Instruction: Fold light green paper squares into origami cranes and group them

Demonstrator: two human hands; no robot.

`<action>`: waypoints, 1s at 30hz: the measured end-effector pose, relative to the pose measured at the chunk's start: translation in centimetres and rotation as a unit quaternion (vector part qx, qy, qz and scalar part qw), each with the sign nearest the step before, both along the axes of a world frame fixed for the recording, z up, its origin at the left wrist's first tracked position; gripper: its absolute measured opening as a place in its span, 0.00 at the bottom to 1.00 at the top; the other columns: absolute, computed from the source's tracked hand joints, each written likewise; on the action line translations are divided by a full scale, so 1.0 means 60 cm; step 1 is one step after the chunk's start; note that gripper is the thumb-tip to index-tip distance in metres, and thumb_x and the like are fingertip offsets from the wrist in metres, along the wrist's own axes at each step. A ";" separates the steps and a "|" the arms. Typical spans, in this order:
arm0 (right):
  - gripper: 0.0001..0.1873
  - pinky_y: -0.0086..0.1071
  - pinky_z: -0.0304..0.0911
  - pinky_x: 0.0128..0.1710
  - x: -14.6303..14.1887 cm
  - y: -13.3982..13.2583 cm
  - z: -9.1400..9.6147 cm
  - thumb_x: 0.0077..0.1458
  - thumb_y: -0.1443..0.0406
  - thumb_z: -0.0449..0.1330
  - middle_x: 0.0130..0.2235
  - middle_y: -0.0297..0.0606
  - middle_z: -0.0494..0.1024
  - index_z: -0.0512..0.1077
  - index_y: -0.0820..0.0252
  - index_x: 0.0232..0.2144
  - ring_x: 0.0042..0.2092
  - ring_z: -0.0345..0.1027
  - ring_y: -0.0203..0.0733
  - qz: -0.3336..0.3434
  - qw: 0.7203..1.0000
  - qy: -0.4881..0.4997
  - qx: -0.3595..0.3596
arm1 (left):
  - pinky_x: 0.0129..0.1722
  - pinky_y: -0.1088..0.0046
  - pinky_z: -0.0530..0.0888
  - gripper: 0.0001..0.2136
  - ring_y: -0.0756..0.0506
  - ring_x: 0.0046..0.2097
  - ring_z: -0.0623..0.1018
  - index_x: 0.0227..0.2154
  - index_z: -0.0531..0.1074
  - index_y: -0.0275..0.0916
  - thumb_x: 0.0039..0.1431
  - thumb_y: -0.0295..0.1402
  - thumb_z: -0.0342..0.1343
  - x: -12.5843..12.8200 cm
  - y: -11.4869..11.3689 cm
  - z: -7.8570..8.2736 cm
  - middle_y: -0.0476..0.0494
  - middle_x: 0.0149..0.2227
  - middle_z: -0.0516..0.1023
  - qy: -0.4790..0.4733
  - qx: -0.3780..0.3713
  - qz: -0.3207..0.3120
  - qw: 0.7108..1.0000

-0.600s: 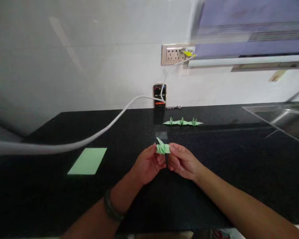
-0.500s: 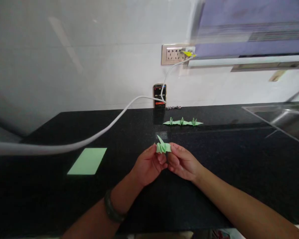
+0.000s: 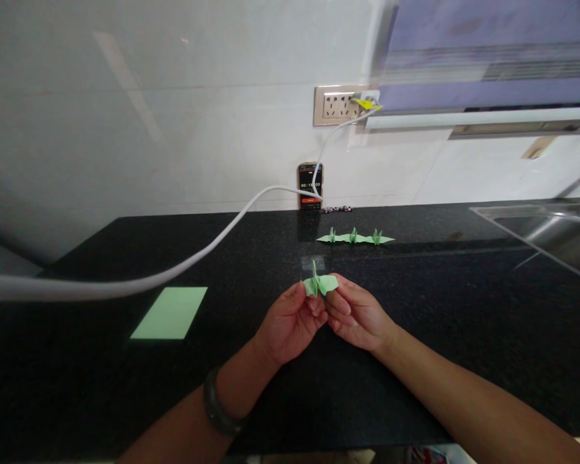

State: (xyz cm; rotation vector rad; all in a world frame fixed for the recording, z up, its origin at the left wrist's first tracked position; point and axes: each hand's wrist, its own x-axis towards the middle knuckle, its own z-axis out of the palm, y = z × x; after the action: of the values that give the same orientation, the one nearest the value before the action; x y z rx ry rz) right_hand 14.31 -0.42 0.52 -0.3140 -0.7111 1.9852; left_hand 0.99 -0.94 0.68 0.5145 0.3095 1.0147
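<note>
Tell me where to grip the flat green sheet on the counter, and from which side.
I'd take the sheet by its right edge, coming from the right with the left hand. That edge faces this hand, which holds the folded green paper. The sheet lies flat with no raised corner visible, so a fingertip would probably have to lift the edge first.

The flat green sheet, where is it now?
In the head view, the flat green sheet lies on the black counter, left of the left hand and, in the picture, just below the white cable.
</note>
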 end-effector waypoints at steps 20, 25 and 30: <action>0.11 0.24 0.63 0.18 0.023 0.008 0.004 0.55 0.65 0.45 0.16 0.27 0.65 0.61 0.62 0.24 0.14 0.55 0.27 0.049 0.998 0.008 -0.030 | 0.29 0.76 0.67 0.11 0.54 0.24 0.63 0.21 0.63 0.34 0.57 0.31 0.45 -0.016 0.005 0.020 0.52 0.20 0.59 -0.022 -0.016 0.003 1.000; 0.11 0.24 0.63 0.18 0.027 0.012 0.012 0.54 0.65 0.46 0.15 0.26 0.64 0.60 0.62 0.22 0.13 0.54 0.26 0.018 0.999 0.005 -0.033 | 0.27 0.77 0.66 0.15 0.54 0.23 0.63 0.21 0.63 0.35 0.58 0.38 0.42 -0.020 0.012 0.023 0.52 0.18 0.59 0.005 0.008 0.036 0.999; 0.10 0.24 0.61 0.14 0.010 0.006 -0.003 0.53 0.66 0.50 0.13 0.29 0.66 0.62 0.63 0.21 0.12 0.56 0.29 -0.041 0.994 -0.101 0.026 | 0.23 0.74 0.65 0.24 0.52 0.21 0.64 0.19 0.64 0.34 0.48 0.54 0.43 -0.011 0.009 0.011 0.49 0.16 0.63 0.117 0.085 0.042 0.989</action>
State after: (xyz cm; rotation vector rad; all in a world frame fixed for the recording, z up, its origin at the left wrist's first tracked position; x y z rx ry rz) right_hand 14.90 -0.06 0.32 -0.5091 -0.8633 1.8709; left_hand 0.34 -0.39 1.33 0.7830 0.4592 1.0690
